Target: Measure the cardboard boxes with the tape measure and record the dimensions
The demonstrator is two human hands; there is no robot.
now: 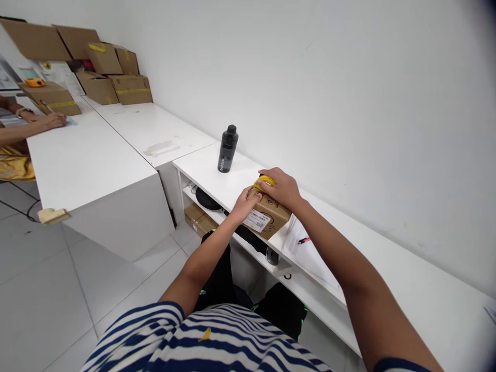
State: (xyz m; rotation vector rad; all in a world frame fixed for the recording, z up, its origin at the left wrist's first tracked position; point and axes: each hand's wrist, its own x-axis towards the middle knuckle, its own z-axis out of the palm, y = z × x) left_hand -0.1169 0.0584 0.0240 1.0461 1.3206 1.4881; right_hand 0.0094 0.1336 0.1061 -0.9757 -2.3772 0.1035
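A small brown cardboard box (277, 209) with a white label lies on the white shelf-desk in front of me. My right hand (284, 186) is closed around a yellow roll of tape (264, 182) at the far left corner of the box. Beside it, my left hand (247, 202) grips the left end of the box, its fingertips close to the roll. Whether a strip of tape runs between the hands is too small to tell. A dark shaker bottle (227, 150) stands upright beyond my left hand.
Right of the box lie papers (310, 253) with a red-and-black pen (304, 241). Below, a shelf (186, 190) holds dark items and a carton. At the left, another person's hand (56, 120) writes at a white table (93, 160); taped cartons (129, 89) stand behind.
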